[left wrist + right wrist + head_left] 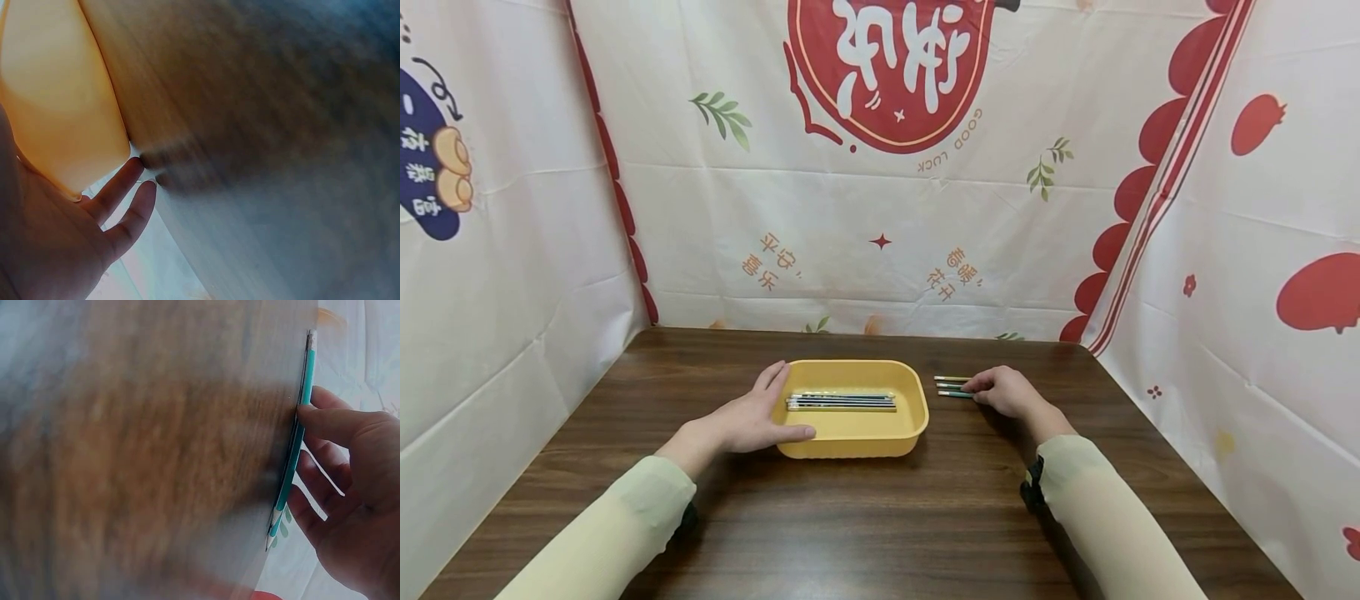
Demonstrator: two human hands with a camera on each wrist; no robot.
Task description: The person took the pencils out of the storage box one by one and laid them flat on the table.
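Observation:
The yellow plastic tray point(850, 448) has my left hand point(756, 419) at its left end. The left thumb lies over the near rim and the other fingers spread along the far left corner; in the left wrist view two fairly straight fingers point(134, 219) show beside the tray wall point(69, 94). Several pencils point(842, 402) lie side by side inside the tray. To its right, my right hand point(1009, 392) pinches a green pencil point(290, 465) on the table between thumb and fingers. A gold-coloured pencil point(951, 378) and another dark green pencil point(949, 385) lie just beyond it, partly covered by the fingers.
A brown wood-grain table point(865, 525) carries everything. White printed cloth point(880, 200) hangs behind it and along both sides. Dark bands point(1033, 487) sit on the wrists at the sleeve ends.

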